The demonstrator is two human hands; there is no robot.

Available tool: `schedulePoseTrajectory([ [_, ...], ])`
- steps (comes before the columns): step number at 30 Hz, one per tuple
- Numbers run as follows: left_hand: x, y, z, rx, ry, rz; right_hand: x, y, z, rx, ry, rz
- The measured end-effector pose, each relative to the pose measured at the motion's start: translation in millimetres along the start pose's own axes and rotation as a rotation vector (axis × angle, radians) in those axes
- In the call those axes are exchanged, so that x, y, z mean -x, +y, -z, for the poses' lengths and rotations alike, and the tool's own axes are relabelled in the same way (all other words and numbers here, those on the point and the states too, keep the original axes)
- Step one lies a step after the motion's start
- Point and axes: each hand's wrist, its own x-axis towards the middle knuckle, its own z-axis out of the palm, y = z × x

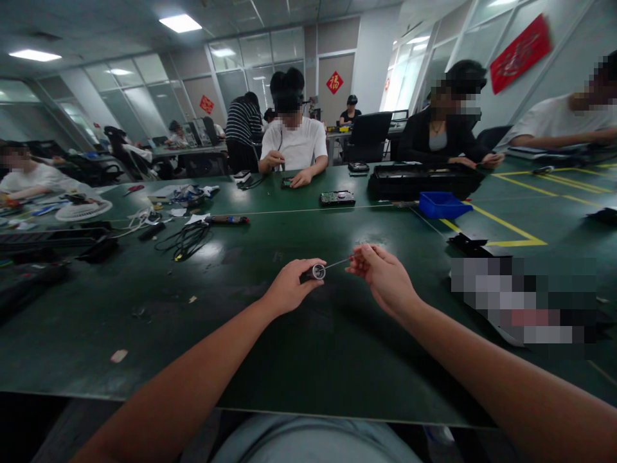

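Note:
My left hand (291, 283) is closed around a small dark cylinder with a silvery round end (319, 272), which faces me. A thin metal rod (337, 263) runs from that round end to my right hand (383, 276), whose fingers are pinched on it. Whether the rod is a screwdriver, tweezers or a loose part I cannot tell. Both hands are above the green tabletop (299, 360), a short way apart. The far end of the cylinder is hidden by my left fingers.
A circuit board (337, 197) and a blue tray (443, 204) lie farther back. To the left are a coiled black cable (186, 241) and a dark-handled tool (226, 220). A long black casing (424, 181) stands behind the tray. Across the table a person (294, 141) works on another board.

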Motion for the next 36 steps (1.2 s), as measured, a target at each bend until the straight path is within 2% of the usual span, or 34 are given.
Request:
schedulePoseTrajectory([
  [3, 0, 1, 1, -0.015, 0.004, 0.012, -3, 2, 3, -0.085, -0.005, -0.081],
  [8, -1, 2, 1, -0.037, -0.006, 0.036, -4, 5, 2, 0.021, 0.067, 0.068],
  [14, -1, 4, 1, -0.047, 0.011, 0.029, 1, 2, 2, 0.245, 0.005, 0.207],
  [18, -1, 5, 1, -0.056, 0.019, 0.018, 4, 1, 2, 0.286, 0.005, 0.253],
  [30, -1, 5, 2, -0.066, 0.007, 0.023, 6, -2, 0, 0.251, -0.006, 0.213],
  [36, -1, 1, 0, -0.072, 0.007, 0.0, 8, -8, 2, 0.4, -0.016, 0.252],
])
